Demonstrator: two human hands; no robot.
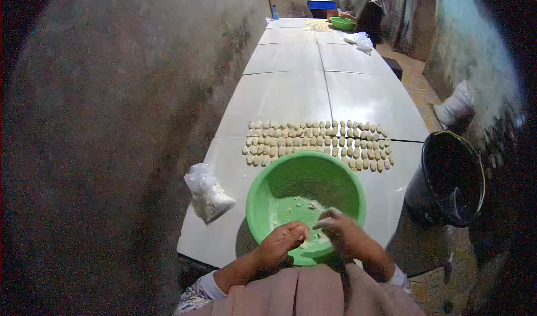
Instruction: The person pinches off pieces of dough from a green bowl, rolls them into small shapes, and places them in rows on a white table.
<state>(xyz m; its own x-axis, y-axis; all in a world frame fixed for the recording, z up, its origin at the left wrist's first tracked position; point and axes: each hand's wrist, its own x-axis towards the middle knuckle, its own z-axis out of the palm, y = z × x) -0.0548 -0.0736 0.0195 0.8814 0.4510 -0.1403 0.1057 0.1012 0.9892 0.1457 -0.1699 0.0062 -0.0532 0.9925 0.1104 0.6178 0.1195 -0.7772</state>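
Observation:
A wide green basin (359,184) stands at the near end of the table, with small crumbs of dough (313,205) and white powder on its bottom. Over its near part is my left hand (284,241), fingers curled together; whether a bit of dough is pinched in them is hidden. My right hand (345,233) faces it across a small gap, its whitened fingers bent and apart, slightly blurred, with nothing visible in them. Just beyond the basin, small oval dough pieces (319,141) lie in several close rows.
A clear bag of white powder (211,198) sits on the white tiled table (279,97) at left. To the right stands a dark bucket (415,195). At the far end are another green basin (342,24), a plastic bag (361,40) and a bottle (274,12). A wall (140,92) runs along the left.

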